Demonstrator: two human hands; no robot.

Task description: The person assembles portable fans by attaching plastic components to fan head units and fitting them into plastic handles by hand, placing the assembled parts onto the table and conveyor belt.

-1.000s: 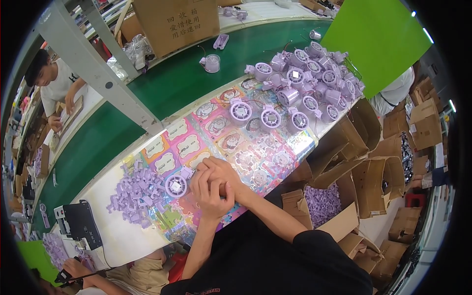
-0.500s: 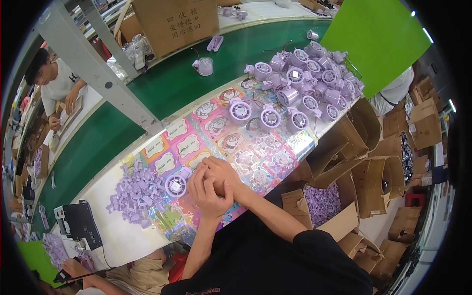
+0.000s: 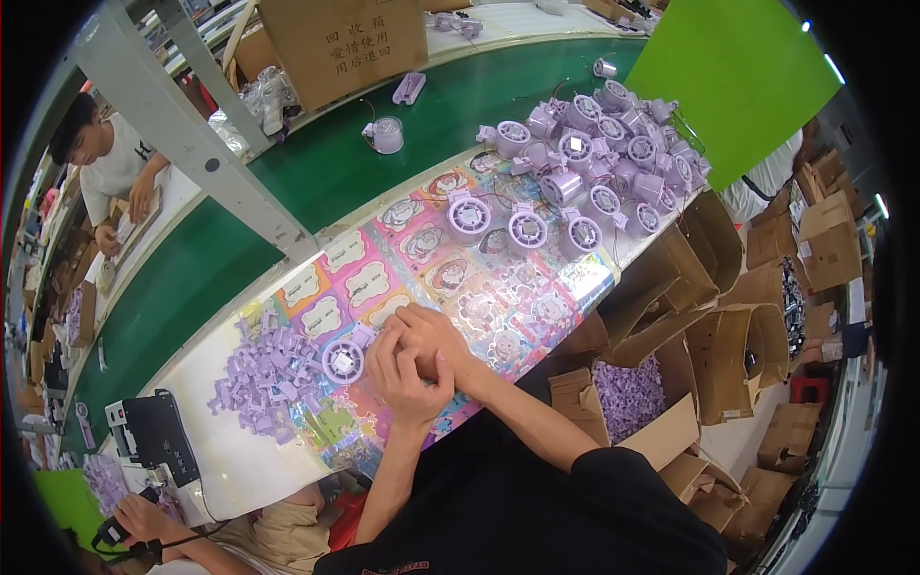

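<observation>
My left hand (image 3: 412, 388) and my right hand (image 3: 441, 343) rest together above the table's near side, wrists close. The fingers of my left hand are curled closed against the right hand. My right hand is folded in behind them, its fingers bent and partly hidden. Nothing shows in either hand. Just left of them a round lilac fan housing (image 3: 343, 362) lies with its ringed face up, a pale square at its centre. Beyond it is a heap of small lilac plastic parts (image 3: 268, 374). Colourful printed sheets (image 3: 450, 278) lie under everything.
Many lilac fan housings with thin wires (image 3: 585, 144) are piled at the far right. A green conveyor belt (image 3: 316, 182) runs behind, carrying a cup-shaped lilac unit (image 3: 386, 135). A metal post (image 3: 201, 144), a black box (image 3: 158, 436) and open cartons (image 3: 671, 402) surround the table. Other people sit at left.
On the belt, the cup-shaped unit and a lilac shell have shifted left. At lower left, a co-worker's hand with a black tool has moved. My own hands stay still.
</observation>
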